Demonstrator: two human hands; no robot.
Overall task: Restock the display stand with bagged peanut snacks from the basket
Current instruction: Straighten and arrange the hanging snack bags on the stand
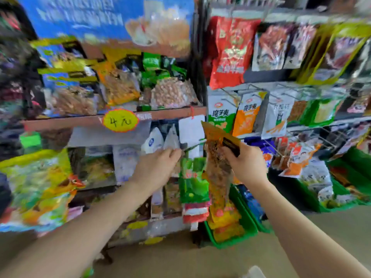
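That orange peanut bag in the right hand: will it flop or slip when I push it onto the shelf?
The orange bag hangs limp below the right hand, so it is probably floppy. Its film looks glossy, so it may be slippery. It seems light, held near its top.

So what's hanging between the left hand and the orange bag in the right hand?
In the head view, a hanging strip of green snack bags fills the gap between the left hand and the orange bag gripped by the right hand; a thin hook rod crosses above.

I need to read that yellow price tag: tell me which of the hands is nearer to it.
Left. The left hand sits below and slightly right of the yellow price tag. The right hand, gripping an orange snack bag, is much farther to the tag's right.
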